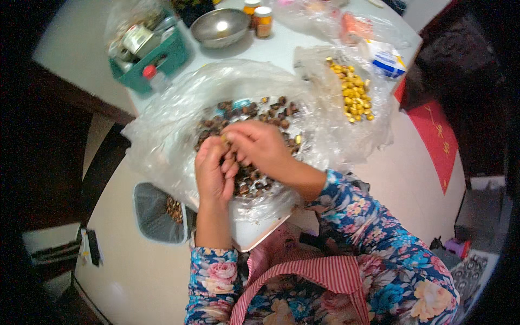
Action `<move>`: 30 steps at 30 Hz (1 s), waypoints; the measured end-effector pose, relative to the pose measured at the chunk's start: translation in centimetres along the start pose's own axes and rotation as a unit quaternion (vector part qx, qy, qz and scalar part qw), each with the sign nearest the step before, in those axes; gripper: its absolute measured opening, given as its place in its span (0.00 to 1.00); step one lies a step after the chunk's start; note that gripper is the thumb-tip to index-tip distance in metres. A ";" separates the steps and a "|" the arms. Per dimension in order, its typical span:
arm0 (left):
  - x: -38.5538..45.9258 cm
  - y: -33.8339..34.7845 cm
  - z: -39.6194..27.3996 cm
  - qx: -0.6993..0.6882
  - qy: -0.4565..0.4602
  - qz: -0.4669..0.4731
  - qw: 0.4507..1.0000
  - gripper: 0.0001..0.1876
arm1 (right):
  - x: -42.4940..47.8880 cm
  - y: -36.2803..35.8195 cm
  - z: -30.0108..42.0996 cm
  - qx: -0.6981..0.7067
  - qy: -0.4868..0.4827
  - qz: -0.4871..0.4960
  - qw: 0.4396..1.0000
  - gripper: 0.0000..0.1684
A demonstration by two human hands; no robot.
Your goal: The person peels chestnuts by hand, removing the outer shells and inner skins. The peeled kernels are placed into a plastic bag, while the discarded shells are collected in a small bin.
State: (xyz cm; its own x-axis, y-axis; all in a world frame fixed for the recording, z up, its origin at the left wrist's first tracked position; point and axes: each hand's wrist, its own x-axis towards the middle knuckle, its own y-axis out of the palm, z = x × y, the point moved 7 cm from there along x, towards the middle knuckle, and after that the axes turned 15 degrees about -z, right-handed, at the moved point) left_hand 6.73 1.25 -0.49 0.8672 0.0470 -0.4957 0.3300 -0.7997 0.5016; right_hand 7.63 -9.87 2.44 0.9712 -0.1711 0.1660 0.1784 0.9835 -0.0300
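My left hand (214, 164) and my right hand (260, 146) meet over a spread clear plastic bag (162, 134). Between their fingertips is a small yellowish nut (225, 139), partly hidden by the fingers; both hands seem to grip it. Dark brown nuts in their shells (280, 115), which look like chestnuts, lie on the plastic around and beneath my hands. One among them shows a yellow kernel (298, 139). To the right, peeled yellow kernels (357, 97) are heaped on another clear plastic bag (325, 81).
A steel bowl (220, 28) and lidded jars (263, 22) stand at the table's back. A green basket (150, 61) holding containers is at the left, with a red-capped bottle (156, 77) beside it. Below the table's left edge, a lined waste bin (156, 219) contains brown scraps. A blue-and-white packet (386, 61) lies at the right.
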 end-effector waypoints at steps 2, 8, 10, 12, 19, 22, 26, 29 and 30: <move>-0.1 -0.2 -0.1 0.006 -0.005 -0.009 1.000 0.02 | -0.1 0.3 -1.7 0.096 0.153 0.032 0.983 0.14; -0.1 0.1 -0.5 0.002 -0.002 0.004 1.000 0.05 | 0.1 0.2 -2.2 0.127 0.205 0.034 0.970 0.16; -0.2 0.1 -0.6 0.007 -0.002 0.003 1.000 0.06 | 0.2 0.2 -2.1 0.120 0.198 0.030 0.972 0.16; -0.2 0.0 -0.5 0.014 -0.006 -0.001 1.000 0.05 | 0.2 0.2 -2.1 0.104 0.191 0.030 0.976 0.16; 0.2 -0.3 -0.5 0.043 0.016 0.000 0.999 0.04 | 0.1 0.4 -1.8 0.065 0.162 0.044 0.984 0.14; 0.2 -0.4 -0.5 0.053 0.009 0.002 0.999 0.04 | -0.2 0.5 -1.1 0.055 0.132 0.050 0.988 0.14; -0.1 -0.1 -0.6 0.048 -0.003 0.011 0.999 0.03 | -0.4 0.3 -1.0 0.043 0.142 0.041 0.988 0.14; -0.1 0.0 -0.5 0.031 -0.010 0.008 0.999 0.03 | -0.3 0.3 -0.6 0.017 0.112 0.034 0.993 0.13; -0.1 0.0 -0.4 0.034 -0.018 0.004 0.999 0.03 | -0.3 0.3 -0.4 0.016 0.095 0.032 0.995 0.12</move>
State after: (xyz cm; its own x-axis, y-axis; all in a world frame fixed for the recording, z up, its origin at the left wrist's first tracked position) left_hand 6.81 1.51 -0.15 0.8559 0.0199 -0.5167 0.2954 -0.8389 0.4571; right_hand 7.45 -9.56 1.96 0.9933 -0.1129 -0.0239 0.1128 0.9936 -0.0036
